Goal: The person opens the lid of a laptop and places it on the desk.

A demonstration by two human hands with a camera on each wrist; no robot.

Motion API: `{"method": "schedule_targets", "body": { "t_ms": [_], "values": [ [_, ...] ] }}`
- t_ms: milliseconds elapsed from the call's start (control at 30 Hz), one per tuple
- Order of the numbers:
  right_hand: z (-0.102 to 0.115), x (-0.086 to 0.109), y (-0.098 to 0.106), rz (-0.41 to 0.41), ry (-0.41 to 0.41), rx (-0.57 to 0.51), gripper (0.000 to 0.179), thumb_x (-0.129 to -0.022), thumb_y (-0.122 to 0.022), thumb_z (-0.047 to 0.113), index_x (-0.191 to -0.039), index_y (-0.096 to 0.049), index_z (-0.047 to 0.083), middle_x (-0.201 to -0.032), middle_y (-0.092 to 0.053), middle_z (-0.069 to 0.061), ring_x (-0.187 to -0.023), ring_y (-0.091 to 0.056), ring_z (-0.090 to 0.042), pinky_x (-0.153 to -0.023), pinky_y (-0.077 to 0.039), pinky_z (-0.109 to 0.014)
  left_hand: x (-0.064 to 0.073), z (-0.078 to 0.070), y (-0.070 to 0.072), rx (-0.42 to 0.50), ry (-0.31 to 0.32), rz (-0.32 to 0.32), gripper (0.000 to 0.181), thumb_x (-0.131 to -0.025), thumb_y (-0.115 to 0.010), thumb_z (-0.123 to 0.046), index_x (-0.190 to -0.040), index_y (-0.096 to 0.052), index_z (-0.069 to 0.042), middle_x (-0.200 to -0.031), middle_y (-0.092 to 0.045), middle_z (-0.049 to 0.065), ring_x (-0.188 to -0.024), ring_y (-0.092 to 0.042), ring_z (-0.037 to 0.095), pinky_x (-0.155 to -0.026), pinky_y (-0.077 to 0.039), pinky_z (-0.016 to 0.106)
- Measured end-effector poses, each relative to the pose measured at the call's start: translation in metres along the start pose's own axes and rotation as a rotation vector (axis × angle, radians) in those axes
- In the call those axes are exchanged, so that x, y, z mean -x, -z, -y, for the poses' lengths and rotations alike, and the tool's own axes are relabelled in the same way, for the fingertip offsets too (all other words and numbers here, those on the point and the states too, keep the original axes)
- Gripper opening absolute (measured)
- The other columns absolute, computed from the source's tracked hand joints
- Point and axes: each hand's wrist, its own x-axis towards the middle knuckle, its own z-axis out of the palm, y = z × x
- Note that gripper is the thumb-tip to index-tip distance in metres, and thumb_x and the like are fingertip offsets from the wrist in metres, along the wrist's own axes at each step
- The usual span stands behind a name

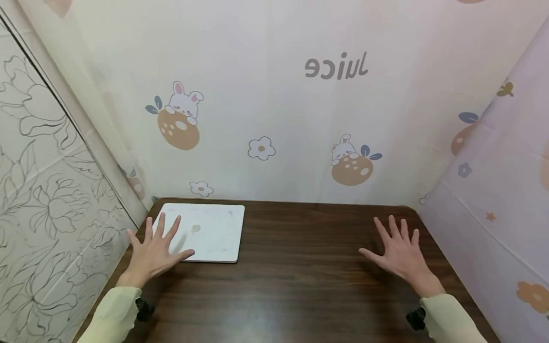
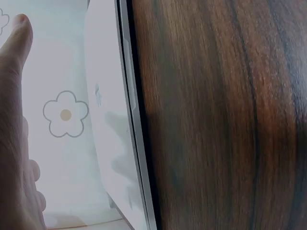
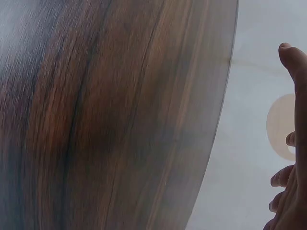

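Note:
A closed silver laptop with an apple logo on its lid lies at the back left of the dark wooden table. Over its left front part, my left hand is held with fingers spread, holding nothing. In the left wrist view, the laptop shows its thin side edge, and the left hand appears apart from it. My right hand hovers over the table's right side, fingers spread and grasping nothing. Only its thumb and some fingertips show in the right wrist view, where the hand stands above the tabletop.
A pale curtain with rabbit, fruit and flower prints hangs behind the table. Another printed curtain borders the right side. On the left stands a panel with line-drawn flowers. Black wrist cameras sit at both cuffs.

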Motion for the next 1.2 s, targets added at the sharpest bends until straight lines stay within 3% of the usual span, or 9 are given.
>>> {"method": "schedule_targets", "body": {
  "t_ms": [300,467,867,1200],
  "values": [
    [0.029,-0.009,-0.009,0.013,0.019,-0.040,0.110,-0.086,-0.063,0.075,-0.167,-0.015,0.018,-0.165,-0.017,-0.037,-0.147,-0.012,-0.067,-0.110,-0.009,-0.085,-0.001,0.015,0.006,0.098,0.059,0.035,0.108,-0.088,-0.053,-0.081,-0.166,0.003,-0.032,-0.170,0.018,0.020,-0.150,0.015,0.060,-0.095,0.018,0.091],
    [0.052,-0.016,-0.016,0.013,0.032,-0.090,0.108,-0.086,-0.064,0.074,-0.166,-0.020,0.016,-0.166,-0.017,-0.035,-0.149,-0.012,-0.065,-0.111,-0.010,-0.083,-0.001,0.022,0.007,0.141,0.082,0.026,0.108,-0.089,-0.054,-0.079,-0.166,0.006,-0.032,-0.170,0.021,0.019,-0.149,0.014,0.063,-0.094,0.017,0.092],
    [0.122,-0.040,-0.041,0.068,0.057,-0.229,0.108,-0.086,-0.060,0.078,-0.167,-0.018,0.021,-0.170,-0.010,-0.027,-0.154,-0.005,-0.057,-0.117,-0.007,-0.079,0.000,0.038,-0.007,0.186,0.099,0.020,0.109,-0.090,-0.057,-0.076,-0.166,0.006,-0.030,-0.170,0.011,0.027,-0.150,0.008,0.064,-0.099,0.010,0.091],
    [0.182,-0.065,-0.051,0.114,0.083,-0.339,0.107,-0.087,-0.058,0.079,-0.167,-0.014,0.024,-0.171,-0.009,-0.024,-0.157,-0.004,-0.051,-0.121,-0.009,-0.074,-0.007,0.049,-0.010,0.185,0.124,0.059,0.111,-0.089,-0.054,-0.080,-0.165,0.009,-0.030,-0.169,0.005,0.031,-0.148,0.000,0.066,-0.101,-0.005,0.091]
  ]
}}
